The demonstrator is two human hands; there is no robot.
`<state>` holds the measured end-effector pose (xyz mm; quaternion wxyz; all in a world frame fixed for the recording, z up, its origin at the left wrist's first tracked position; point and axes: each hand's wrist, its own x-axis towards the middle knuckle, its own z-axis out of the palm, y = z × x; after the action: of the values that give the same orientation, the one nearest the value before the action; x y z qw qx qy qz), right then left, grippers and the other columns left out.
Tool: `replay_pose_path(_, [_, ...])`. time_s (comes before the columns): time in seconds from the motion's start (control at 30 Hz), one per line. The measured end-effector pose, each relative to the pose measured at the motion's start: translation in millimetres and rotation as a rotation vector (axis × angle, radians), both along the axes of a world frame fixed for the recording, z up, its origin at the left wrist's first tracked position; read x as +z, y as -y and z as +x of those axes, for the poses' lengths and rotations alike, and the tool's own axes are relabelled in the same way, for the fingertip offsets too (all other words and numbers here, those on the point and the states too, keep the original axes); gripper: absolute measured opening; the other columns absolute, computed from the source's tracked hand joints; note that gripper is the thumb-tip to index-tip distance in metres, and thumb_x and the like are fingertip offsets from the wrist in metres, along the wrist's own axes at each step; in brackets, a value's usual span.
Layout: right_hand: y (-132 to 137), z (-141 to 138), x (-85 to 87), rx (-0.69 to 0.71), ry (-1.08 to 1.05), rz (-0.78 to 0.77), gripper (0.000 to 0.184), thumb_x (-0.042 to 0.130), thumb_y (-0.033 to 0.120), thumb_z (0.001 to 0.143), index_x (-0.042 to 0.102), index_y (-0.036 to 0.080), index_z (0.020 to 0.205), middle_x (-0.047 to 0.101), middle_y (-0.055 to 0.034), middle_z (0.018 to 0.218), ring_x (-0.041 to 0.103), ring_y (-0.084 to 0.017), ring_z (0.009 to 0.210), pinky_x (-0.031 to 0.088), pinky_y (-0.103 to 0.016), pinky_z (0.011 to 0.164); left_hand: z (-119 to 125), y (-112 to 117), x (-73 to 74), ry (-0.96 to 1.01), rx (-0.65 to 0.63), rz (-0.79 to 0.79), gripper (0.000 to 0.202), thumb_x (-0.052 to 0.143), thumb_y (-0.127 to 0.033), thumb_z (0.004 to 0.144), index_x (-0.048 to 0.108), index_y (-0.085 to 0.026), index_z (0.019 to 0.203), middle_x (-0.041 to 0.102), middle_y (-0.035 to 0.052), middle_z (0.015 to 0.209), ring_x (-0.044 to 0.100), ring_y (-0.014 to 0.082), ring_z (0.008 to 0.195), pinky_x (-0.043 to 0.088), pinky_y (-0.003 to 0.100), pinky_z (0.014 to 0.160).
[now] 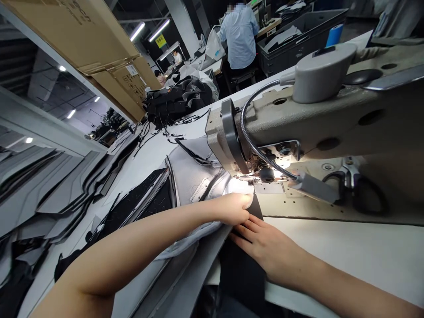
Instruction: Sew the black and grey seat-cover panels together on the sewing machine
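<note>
My left hand (234, 208) is closed, fingers curled down on the grey fabric piece (185, 165) just in front of the lit needle area of a sewing machine (265, 168). The fingertips are partly hidden. A black fabric strip (243, 274) runs from the presser foot down over the table's front edge. On this strip my right hand (265, 245) lies with its fingers stretched out, their tips close beside my left hand. Layers of grey and black material bunch up under my left forearm.
Black-handled scissors (351, 185) lie on the machine bed. A bendy lamp (314, 187) hangs before the needle. Grey panels (66, 176) are stacked at left. Cardboard boxes (99, 48) and a dark fabric pile (179, 99) stand behind. A person (239, 37) sits farther back.
</note>
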<state>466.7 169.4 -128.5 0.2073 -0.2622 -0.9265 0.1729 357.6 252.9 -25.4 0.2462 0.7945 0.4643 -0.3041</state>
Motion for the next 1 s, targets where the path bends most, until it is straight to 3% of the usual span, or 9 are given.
replay_pose_path(0.13, [-5, -18, -3.3, -0.076, 0.146, -0.092, 0.035, 0.051, 0.016, 0.077, 0.064, 0.010, 0.109, 0.064, -0.0157, 0.108, 0.053, -0.029, 0.108, 0.032, -0.045, 0.104, 7, 3, -11.2, 0.040, 0.024, 0.046, 0.068, 0.038, -0.016, 0.081, 0.017, -0.006, 0.145, 0.050, 0.0176, 0.132, 0.053, 0.0239, 0.115, 0.047, 0.027, 0.085])
replay_pose_path(0.27, [-3, -30, -1.5, -0.115, 0.224, -0.142, 0.035, 0.053, 0.014, 0.073, 0.065, 0.010, 0.105, 0.063, -0.0176, 0.108, 0.053, -0.031, 0.108, 0.033, -0.045, 0.102, 12, 13, -21.3, -0.029, -0.009, 0.177, 0.072, 0.041, -0.013, 0.080, 0.013, -0.004, 0.146, 0.063, 0.0204, 0.109, 0.062, 0.0288, 0.098, 0.050, 0.033, 0.076])
replay_pose_path(0.37, [17, -32, -2.3, -0.027, 0.129, -0.085, 0.042, 0.059, 0.032, 0.076, 0.062, 0.011, 0.112, 0.062, -0.0161, 0.111, 0.052, -0.031, 0.110, 0.031, -0.044, 0.105, 7, 30, -25.4, -0.187, -0.035, 0.213, 0.077, 0.042, -0.010, 0.080, 0.005, -0.008, 0.147, 0.067, 0.0175, 0.096, 0.064, 0.0306, 0.090, 0.051, 0.037, 0.072])
replay_pose_path(0.47, [40, -34, -8.8, 0.022, -0.035, 0.112, 0.054, 0.054, 0.047, 0.082, 0.056, 0.011, 0.122, 0.059, -0.0156, 0.119, 0.050, -0.030, 0.112, 0.030, -0.043, 0.105, -8, 44, -22.9, -0.293, -0.073, 0.157, 0.083, 0.043, -0.008, 0.079, -0.003, -0.014, 0.148, 0.068, 0.0141, 0.095, 0.066, 0.0292, 0.083, 0.051, 0.036, 0.066])
replay_pose_path(0.53, [50, -37, -13.4, -0.016, -0.081, 0.227, 0.050, 0.050, 0.041, 0.086, 0.054, 0.009, 0.124, 0.057, -0.0168, 0.122, 0.049, -0.030, 0.115, 0.029, -0.044, 0.105, -18, 45, -18.6, -0.213, -0.058, 0.114, 0.083, 0.043, -0.011, 0.079, -0.003, -0.017, 0.148, 0.067, 0.0122, 0.096, 0.066, 0.0268, 0.080, 0.050, 0.032, 0.064])
replay_pose_path(0.6, [55, -42, -15.7, -0.049, -0.078, 0.247, 0.044, 0.049, 0.032, 0.086, 0.055, 0.007, 0.121, 0.058, -0.0180, 0.121, 0.048, -0.031, 0.116, 0.028, -0.046, 0.106, -26, 41, -14.7, -0.038, -0.009, 0.039, 0.081, 0.042, -0.015, 0.079, 0.000, -0.017, 0.148, 0.067, 0.0110, 0.100, 0.065, 0.0238, 0.084, 0.049, 0.028, 0.066])
replay_pose_path(0.73, [58, -53, -16.0, -0.060, -0.078, 0.158, 0.039, 0.051, 0.024, 0.083, 0.058, 0.007, 0.117, 0.060, -0.0173, 0.118, 0.048, -0.032, 0.116, 0.028, -0.047, 0.108, -26, 30, -15.4, 0.199, 0.093, -0.070, 0.079, 0.040, -0.018, 0.076, 0.007, -0.011, 0.147, 0.064, 0.0110, 0.109, 0.061, 0.0221, 0.096, 0.049, 0.026, 0.074])
replay_pose_path(0.87, [60, -72, -17.2, -0.092, -0.117, -0.008, 0.035, 0.048, 0.017, 0.085, 0.059, 0.017, 0.118, 0.060, -0.0112, 0.120, 0.050, -0.029, 0.115, 0.034, -0.046, 0.105, -14, 23, -22.6, 0.238, 0.156, -0.035, 0.080, 0.041, -0.019, 0.075, 0.006, -0.010, 0.147, 0.055, 0.0142, 0.125, 0.057, 0.0245, 0.106, 0.048, 0.029, 0.081])
replay_pose_path(1.0, [57, -97, -16.2, -0.175, -0.126, -0.139, 0.047, 0.032, 0.003, 0.087, 0.054, 0.024, 0.123, 0.062, -0.0041, 0.115, 0.055, -0.021, 0.108, 0.043, -0.035, 0.096, -2, 19, -29.1, 0.238, 0.186, 0.033, 0.076, 0.039, -0.019, 0.078, 0.007, -0.004, 0.146, 0.053, 0.0185, 0.127, 0.053, 0.0263, 0.113, 0.046, 0.031, 0.086])
